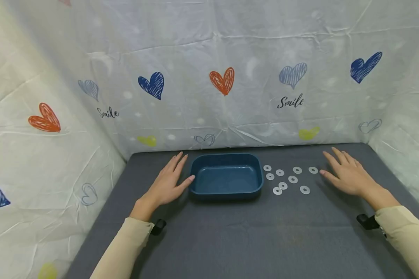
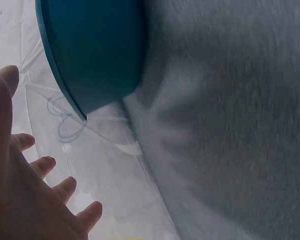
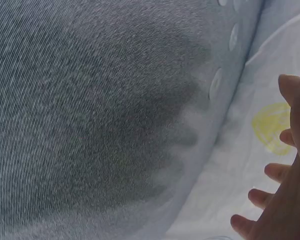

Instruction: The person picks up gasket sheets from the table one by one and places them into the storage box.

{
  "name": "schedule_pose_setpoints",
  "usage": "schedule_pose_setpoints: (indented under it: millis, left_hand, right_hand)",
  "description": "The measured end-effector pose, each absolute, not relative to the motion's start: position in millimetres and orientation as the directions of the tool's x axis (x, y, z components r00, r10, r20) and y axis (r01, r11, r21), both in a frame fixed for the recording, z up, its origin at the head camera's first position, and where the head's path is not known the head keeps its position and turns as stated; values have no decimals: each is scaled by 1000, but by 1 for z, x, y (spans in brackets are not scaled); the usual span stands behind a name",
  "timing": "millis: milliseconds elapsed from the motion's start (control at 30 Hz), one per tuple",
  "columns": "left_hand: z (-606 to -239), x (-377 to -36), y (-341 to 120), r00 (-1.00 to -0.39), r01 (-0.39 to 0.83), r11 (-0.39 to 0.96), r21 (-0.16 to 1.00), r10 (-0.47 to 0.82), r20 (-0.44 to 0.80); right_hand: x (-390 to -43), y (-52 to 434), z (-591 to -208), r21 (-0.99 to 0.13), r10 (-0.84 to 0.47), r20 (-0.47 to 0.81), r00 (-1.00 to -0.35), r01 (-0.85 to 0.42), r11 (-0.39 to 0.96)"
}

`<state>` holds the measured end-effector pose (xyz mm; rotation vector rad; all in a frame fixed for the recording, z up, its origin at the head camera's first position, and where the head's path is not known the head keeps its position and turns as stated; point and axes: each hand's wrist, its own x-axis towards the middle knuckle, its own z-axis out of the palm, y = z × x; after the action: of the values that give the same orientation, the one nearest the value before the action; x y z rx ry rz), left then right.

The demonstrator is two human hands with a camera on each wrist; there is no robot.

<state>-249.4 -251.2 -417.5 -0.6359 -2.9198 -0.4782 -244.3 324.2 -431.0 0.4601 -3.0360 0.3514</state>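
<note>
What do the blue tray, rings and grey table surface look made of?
Blue tray: probably plastic, smooth, with a soft sheen and rounded corners. Rings: flat, pale grey, perhaps metal or plastic; finish unclear, too small to settle. Grey table surface: likely woven fabric, matte, with fine ribbed lines.

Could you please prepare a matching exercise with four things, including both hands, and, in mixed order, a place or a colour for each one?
1. Tray
2. Flat rings
3. Left hand
4. Right hand

A. To the right of all the small pale pieces
B. Dark blue
C. Scattered between the tray and the right hand
D. To the left of the tray

Right pairs: 1-B, 2-C, 3-D, 4-A
</note>
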Motion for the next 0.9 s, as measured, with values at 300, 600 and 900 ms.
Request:
schedule_pose_setpoints:
  millis: [300,600,900]
  left_hand:
    - [-423,-245,-239,-905,424,831,361,402,138]
    - [-428,-242,-229,-894,438,810,389,436,99]
    - [-433,-233,-231,-914,389,845,368,403,40]
  right_hand:
    - [-252,323,-437,-398,-267,113,-957,-290,871]
    - [-263,318,-441,-487,-231,124,-965,-262,833]
    - [-271,303,-449,-529,-197,109,-974,-225,818]
